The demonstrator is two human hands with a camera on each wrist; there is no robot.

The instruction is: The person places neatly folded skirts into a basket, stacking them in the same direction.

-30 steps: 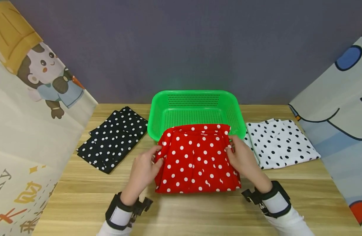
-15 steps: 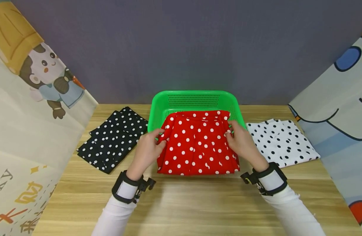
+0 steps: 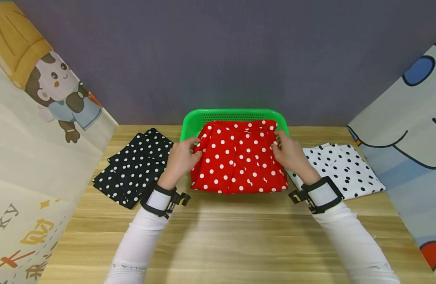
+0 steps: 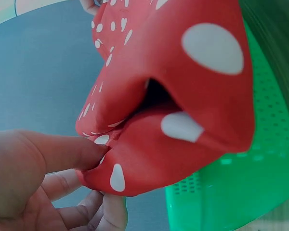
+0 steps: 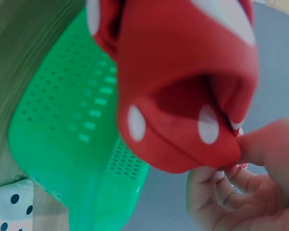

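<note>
A folded red cloth with white polka dots (image 3: 239,157) hangs between my two hands, over the green plastic basket (image 3: 194,125). My left hand (image 3: 182,157) pinches its left edge between thumb and fingers; the left wrist view shows the thumb (image 4: 72,151) pressed on a fold. On the opposite side my right hand (image 3: 292,154) pinches the right edge, and the right wrist view shows layered folds at the fingertips (image 5: 209,185). Most of the basket's inside is hidden behind the cloth; its back wall and perforated side show.
Left of the basket lies a folded black cloth with white dots (image 3: 137,169) on the wooden table (image 3: 225,240). A folded white cloth with black dots (image 3: 340,169) lies on the right, partly behind my right forearm. A grey wall (image 3: 235,55) rises behind the basket.
Both hands have carried the red cloth away from me, from in front of the basket to over it, covering more of its opening. The basket and the other cloths stay put.
</note>
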